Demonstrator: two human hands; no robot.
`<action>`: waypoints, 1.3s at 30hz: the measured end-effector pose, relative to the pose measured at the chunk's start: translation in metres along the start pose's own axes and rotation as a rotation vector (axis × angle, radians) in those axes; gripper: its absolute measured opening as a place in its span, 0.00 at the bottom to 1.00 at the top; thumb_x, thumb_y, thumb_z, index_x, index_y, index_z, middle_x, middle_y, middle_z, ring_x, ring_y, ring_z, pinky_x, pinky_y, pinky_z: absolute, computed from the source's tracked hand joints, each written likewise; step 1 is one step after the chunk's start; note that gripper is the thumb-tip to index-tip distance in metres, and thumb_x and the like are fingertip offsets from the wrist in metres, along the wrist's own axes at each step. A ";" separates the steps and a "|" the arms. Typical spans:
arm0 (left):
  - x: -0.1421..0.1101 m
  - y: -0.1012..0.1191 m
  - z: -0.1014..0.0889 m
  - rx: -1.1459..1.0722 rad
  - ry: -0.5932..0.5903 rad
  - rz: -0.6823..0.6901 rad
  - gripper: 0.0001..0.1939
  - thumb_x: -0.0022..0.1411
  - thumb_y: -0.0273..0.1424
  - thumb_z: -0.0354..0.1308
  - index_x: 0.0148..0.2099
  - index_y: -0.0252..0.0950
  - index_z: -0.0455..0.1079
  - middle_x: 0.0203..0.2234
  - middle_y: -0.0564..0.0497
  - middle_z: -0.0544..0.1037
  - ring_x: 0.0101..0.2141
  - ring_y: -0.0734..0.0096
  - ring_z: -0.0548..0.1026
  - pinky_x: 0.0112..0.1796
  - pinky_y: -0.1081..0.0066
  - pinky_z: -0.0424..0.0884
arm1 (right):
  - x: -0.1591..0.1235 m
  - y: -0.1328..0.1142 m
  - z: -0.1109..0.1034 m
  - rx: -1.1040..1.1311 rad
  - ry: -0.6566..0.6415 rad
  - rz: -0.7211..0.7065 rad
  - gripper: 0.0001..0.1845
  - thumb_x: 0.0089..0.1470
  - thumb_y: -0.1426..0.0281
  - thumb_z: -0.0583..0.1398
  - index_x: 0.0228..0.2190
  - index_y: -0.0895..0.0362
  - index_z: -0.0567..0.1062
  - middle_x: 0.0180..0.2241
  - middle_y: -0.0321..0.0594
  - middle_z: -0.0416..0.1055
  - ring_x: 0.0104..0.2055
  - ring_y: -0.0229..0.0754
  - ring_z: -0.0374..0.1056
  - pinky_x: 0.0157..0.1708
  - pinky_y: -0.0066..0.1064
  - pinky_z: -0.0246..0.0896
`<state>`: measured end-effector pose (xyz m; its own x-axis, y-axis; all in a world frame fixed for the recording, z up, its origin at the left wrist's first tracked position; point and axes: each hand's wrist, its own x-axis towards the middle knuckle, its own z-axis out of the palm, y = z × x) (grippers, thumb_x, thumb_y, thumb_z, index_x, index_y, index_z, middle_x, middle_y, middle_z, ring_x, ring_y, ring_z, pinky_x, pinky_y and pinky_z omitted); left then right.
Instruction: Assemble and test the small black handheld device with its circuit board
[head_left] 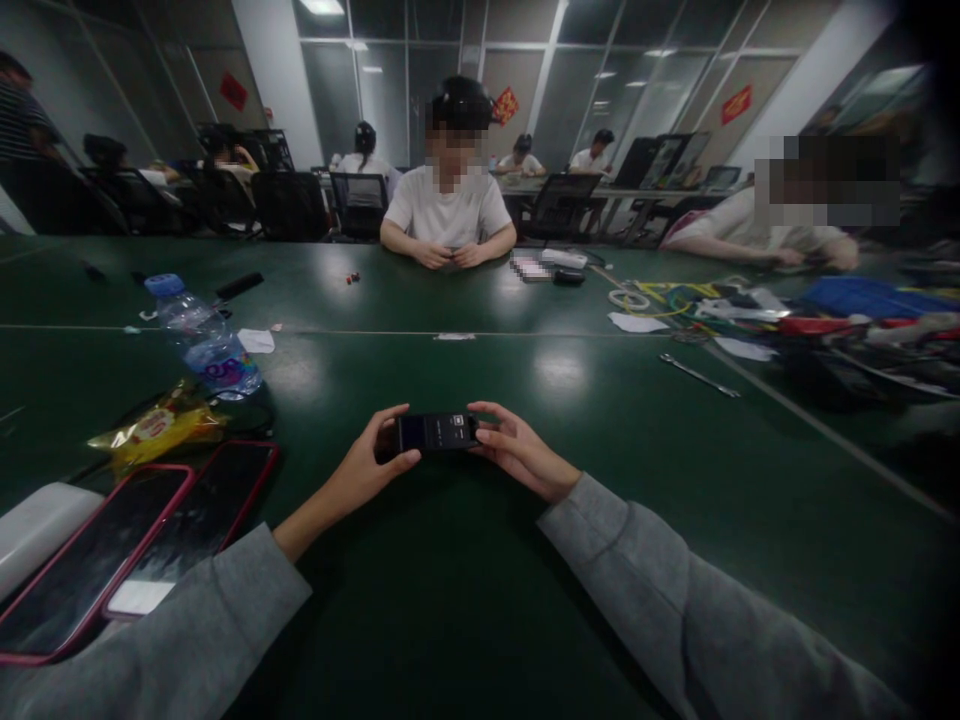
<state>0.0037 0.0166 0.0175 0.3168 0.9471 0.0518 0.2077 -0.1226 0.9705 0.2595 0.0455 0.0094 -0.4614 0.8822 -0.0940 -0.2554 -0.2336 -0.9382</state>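
The small black device [437, 432] is held level just above the green table [480, 600], at centre. The left hand [367, 470] pinches its left end; the right hand [514, 450] pinches its right end. Two red-edged phones [142, 540] lie at left, near a snack packet [154, 428] and water bottle [206, 340].

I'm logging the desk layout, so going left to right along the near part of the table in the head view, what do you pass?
Two red-cased phones → yellow snack packet → water bottle → left hand → small black device held between both hands → right hand → metal wrench.
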 end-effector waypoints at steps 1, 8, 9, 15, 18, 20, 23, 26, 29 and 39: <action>0.000 0.000 0.000 -0.034 -0.005 -0.018 0.34 0.59 0.45 0.58 0.63 0.39 0.52 0.54 0.41 0.68 0.50 0.57 0.72 0.52 0.56 0.67 | 0.000 0.000 0.000 0.000 0.011 -0.005 0.26 0.48 0.69 0.66 0.49 0.51 0.65 0.46 0.40 0.70 0.49 0.43 0.70 0.54 0.44 0.63; 0.001 0.007 -0.003 -0.130 0.021 -0.129 0.31 0.60 0.46 0.56 0.61 0.38 0.56 0.52 0.42 0.72 0.46 0.59 0.75 0.51 0.55 0.68 | -0.001 0.000 0.000 -0.001 -0.011 -0.012 0.26 0.49 0.69 0.65 0.49 0.50 0.64 0.47 0.39 0.70 0.50 0.42 0.69 0.56 0.44 0.61; 0.001 0.008 -0.003 -0.130 0.023 -0.140 0.31 0.60 0.45 0.56 0.61 0.39 0.56 0.52 0.42 0.72 0.47 0.58 0.75 0.51 0.55 0.68 | -0.001 0.000 0.000 -0.003 -0.012 -0.010 0.25 0.49 0.69 0.65 0.49 0.50 0.64 0.47 0.39 0.70 0.50 0.42 0.69 0.57 0.45 0.60; 0.001 0.009 -0.004 -0.161 0.032 -0.154 0.30 0.60 0.44 0.58 0.60 0.37 0.58 0.53 0.42 0.72 0.48 0.58 0.74 0.52 0.56 0.67 | 0.001 0.002 -0.002 0.026 -0.019 -0.001 0.25 0.50 0.70 0.64 0.50 0.51 0.65 0.48 0.40 0.70 0.51 0.42 0.68 0.59 0.45 0.57; 0.002 0.008 -0.005 -0.170 0.032 -0.171 0.29 0.59 0.43 0.59 0.59 0.38 0.60 0.54 0.42 0.71 0.50 0.58 0.73 0.53 0.56 0.66 | 0.001 0.003 -0.002 0.011 -0.004 0.005 0.25 0.51 0.68 0.64 0.50 0.51 0.65 0.48 0.40 0.69 0.51 0.43 0.68 0.58 0.46 0.58; 0.002 0.007 -0.006 -0.174 0.026 -0.175 0.29 0.59 0.43 0.58 0.59 0.38 0.61 0.54 0.43 0.70 0.51 0.59 0.72 0.54 0.56 0.66 | 0.001 0.003 -0.002 0.001 0.006 0.000 0.25 0.51 0.67 0.64 0.50 0.51 0.65 0.48 0.40 0.70 0.50 0.43 0.68 0.57 0.45 0.59; 0.002 0.006 -0.007 -0.155 0.022 -0.171 0.27 0.60 0.43 0.58 0.59 0.39 0.62 0.55 0.43 0.70 0.53 0.59 0.70 0.54 0.56 0.65 | 0.000 0.002 0.000 -0.015 0.022 -0.010 0.25 0.50 0.66 0.65 0.49 0.51 0.66 0.47 0.40 0.70 0.51 0.43 0.68 0.56 0.43 0.61; 0.002 0.009 -0.009 -0.132 0.011 -0.178 0.26 0.59 0.43 0.58 0.57 0.38 0.64 0.54 0.43 0.71 0.53 0.59 0.70 0.55 0.56 0.63 | -0.001 0.001 0.001 -0.031 0.032 -0.011 0.24 0.50 0.65 0.65 0.49 0.51 0.67 0.47 0.40 0.69 0.51 0.43 0.67 0.55 0.43 0.61; 0.000 0.011 -0.010 -0.140 -0.011 -0.200 0.26 0.58 0.42 0.60 0.56 0.39 0.65 0.54 0.44 0.71 0.53 0.59 0.70 0.55 0.55 0.63 | -0.003 0.000 0.002 -0.050 0.031 -0.013 0.23 0.50 0.65 0.65 0.48 0.50 0.67 0.47 0.40 0.69 0.50 0.43 0.68 0.54 0.43 0.62; 0.004 0.010 -0.006 -0.245 0.044 -0.237 0.30 0.54 0.40 0.64 0.58 0.39 0.63 0.54 0.44 0.71 0.54 0.58 0.69 0.57 0.54 0.62 | -0.003 -0.002 0.002 -0.031 0.044 -0.020 0.21 0.50 0.66 0.65 0.46 0.50 0.66 0.45 0.38 0.69 0.49 0.43 0.68 0.53 0.41 0.62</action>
<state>0.0013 0.0211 0.0290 0.2451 0.9532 -0.1770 0.0401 0.1724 0.9842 0.2594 0.0420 0.0120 -0.4189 0.9037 -0.0889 -0.2377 -0.2037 -0.9497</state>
